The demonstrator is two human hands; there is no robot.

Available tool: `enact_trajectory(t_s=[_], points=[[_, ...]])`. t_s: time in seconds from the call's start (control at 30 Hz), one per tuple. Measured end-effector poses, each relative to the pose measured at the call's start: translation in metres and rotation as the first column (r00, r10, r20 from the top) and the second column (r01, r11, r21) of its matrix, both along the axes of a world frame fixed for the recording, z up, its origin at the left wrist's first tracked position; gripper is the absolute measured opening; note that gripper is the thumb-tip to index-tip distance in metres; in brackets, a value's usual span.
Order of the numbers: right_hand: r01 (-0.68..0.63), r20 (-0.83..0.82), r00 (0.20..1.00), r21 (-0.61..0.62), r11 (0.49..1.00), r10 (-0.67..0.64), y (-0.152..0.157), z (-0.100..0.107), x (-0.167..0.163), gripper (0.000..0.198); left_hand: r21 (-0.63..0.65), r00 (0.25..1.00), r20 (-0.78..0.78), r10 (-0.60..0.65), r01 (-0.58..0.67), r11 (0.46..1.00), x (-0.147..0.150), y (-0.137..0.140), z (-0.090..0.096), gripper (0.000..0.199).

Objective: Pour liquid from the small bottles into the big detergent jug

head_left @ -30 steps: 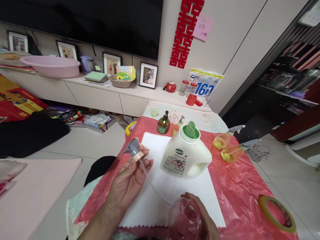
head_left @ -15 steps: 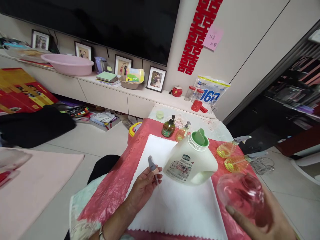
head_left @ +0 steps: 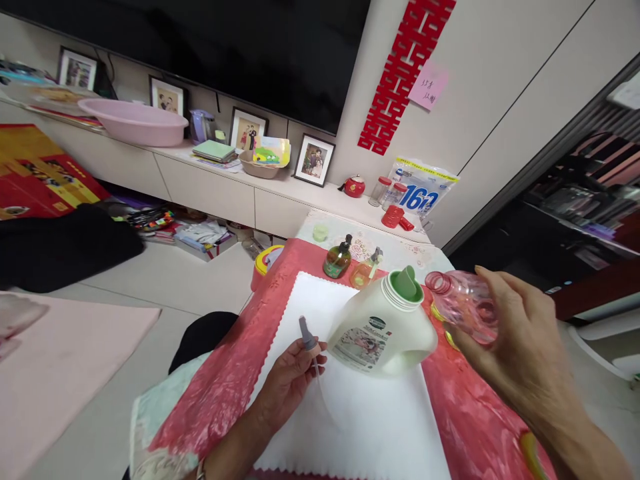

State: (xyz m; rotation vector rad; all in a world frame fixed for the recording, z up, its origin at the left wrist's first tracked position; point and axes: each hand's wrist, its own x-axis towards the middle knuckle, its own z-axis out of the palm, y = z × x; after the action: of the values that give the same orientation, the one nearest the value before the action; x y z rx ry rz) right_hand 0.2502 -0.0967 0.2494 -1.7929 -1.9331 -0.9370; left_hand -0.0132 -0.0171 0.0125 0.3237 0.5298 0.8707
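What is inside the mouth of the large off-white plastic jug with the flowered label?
A green plastic pouring spout stands in the mouth of the jug, its tip above the rim. Anything deeper cannot be seen, because the spout and the jug's wall cover it.

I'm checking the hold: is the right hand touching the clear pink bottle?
Touching. The head view shows the right hand with its thumb and fingers against the clear pink bottle.

The pink bottle (head_left: 465, 307) looks glossy, the jug (head_left: 383, 340) smooth plastic, the tablecloth (head_left: 215, 377) crinkled plastic.
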Motion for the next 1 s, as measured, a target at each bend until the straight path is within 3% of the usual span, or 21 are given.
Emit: enact_trajectory(t_s=[0.23,0.47,1.0], points=[[0.136,0.265,0.957,-0.047,0.99,-0.119,0.01,0.016,-0.001,0.055,0.001,1.0,-0.015,-0.003,0.003,1.0,0.0,-0.001,0.009,0.04],[0.167,0.408,0.899,0.016,0.986,-0.159,0.012,0.026,-0.008,0.05,0.002,1.0,-0.014,-0.002,0.002,1.0,0.001,0.0,0.012,0.039],[0.165,0.479,0.863,0.034,0.986,-0.161,0.013,0.036,-0.016,0.048,-0.008,1.0,-0.017,-0.002,0.001,1.0,0.001,0.0,0.014,0.039]])
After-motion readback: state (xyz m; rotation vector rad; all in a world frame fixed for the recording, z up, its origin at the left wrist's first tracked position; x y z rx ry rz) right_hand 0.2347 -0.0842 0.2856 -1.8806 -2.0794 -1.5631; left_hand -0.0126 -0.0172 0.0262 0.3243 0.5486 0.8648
